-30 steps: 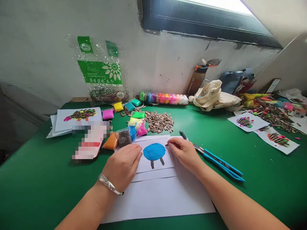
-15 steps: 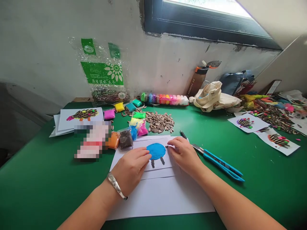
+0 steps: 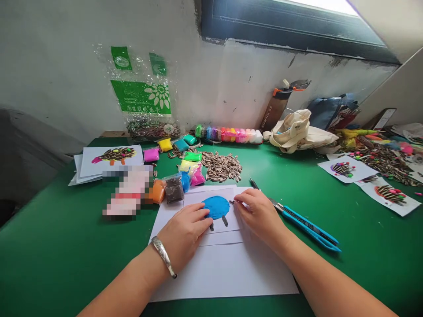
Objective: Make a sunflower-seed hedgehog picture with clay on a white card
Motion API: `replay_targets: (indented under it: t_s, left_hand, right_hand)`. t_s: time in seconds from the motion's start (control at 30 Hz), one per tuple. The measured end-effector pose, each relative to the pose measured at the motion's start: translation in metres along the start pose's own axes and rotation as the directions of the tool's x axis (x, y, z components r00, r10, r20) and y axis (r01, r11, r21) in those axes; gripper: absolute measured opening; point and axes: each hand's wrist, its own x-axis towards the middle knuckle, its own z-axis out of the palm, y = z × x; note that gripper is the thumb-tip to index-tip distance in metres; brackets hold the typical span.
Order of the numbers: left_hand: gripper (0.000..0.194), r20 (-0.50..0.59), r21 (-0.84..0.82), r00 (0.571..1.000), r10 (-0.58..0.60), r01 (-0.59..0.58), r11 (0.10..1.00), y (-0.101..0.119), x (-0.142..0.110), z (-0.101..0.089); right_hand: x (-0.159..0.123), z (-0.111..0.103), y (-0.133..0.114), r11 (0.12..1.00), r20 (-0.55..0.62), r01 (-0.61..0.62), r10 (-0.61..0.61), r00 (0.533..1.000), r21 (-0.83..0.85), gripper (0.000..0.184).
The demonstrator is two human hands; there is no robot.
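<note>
A flat blue clay oval [image 3: 217,207] with two short dark clay strips [image 3: 225,220] beneath it lies on a white paper sheet [image 3: 211,239]. My left hand [image 3: 185,229] lies on the paper, fingers stretched out and fingertips on the oval's left edge, partly covering the left strip. At the oval's right side, my right hand [image 3: 257,215] pinches a small dark clay piece [image 3: 231,201], most of it hidden by the fingertips. Larger white sheets lie underneath.
A blue utility knife [image 3: 309,229] and a black pen [image 3: 254,184] lie right of the paper. Behind are sunflower seeds [image 3: 221,167], bagged clay such as a brown pack [image 3: 174,189], a bottle [image 3: 275,109] and a cloth bag [image 3: 294,132]. Finished seed pictures [image 3: 112,160] lie left.
The view has shifted slightly. My left hand has slid a little to the right and now covers more of the left dark strip. My right hand keeps its pinch beside the blue oval.
</note>
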Motion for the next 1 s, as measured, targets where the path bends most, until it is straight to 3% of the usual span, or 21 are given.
replay_targets:
  t_s: [0.13,0.23,0.33,0.43,0.57,0.8,1.0]
  left_hand:
    - [0.027,0.015,0.005,1.0,-0.007,0.007,1.0,-0.001,0.0,0.002]
    - [0.027,0.021,0.0,1.0,-0.008,0.008,1.0,-0.001,0.0,0.002]
    - [0.029,0.017,-0.007,1.0,-0.004,0.004,1.0,-0.001,0.0,0.001]
    - [0.029,0.006,0.001,1.0,0.001,-0.001,1.0,0.0,0.001,0.001]
    - [0.026,0.014,-0.003,1.0,0.007,-0.007,1.0,0.0,0.001,0.002]
    - [0.022,0.08,0.007,0.996,-0.034,0.034,0.999,0.002,0.0,0.002]
    - [0.02,0.074,-0.01,0.997,-0.035,0.036,0.999,0.002,-0.001,0.004]
  right_hand:
    - [0.002,0.004,0.002,0.999,0.074,-0.002,0.005,0.997,-0.039,0.02]
    - [0.0,0.006,-0.001,0.999,0.017,0.026,-0.025,1.0,-0.029,0.021]
    - [-0.006,0.007,-0.011,0.989,-0.047,0.148,-0.147,0.988,0.025,0.02]
    - [-0.013,0.011,-0.027,0.963,0.014,0.265,-0.266,0.964,0.046,0.022]
    - [-0.018,0.02,-0.043,0.95,0.028,0.312,-0.312,0.95,-0.008,0.025]
    - [-0.022,0.028,-0.045,0.941,0.011,0.316,-0.317,0.948,-0.122,0.021]
    - [-0.023,0.029,-0.052,0.897,0.006,0.362,-0.373,0.928,-0.253,0.022]
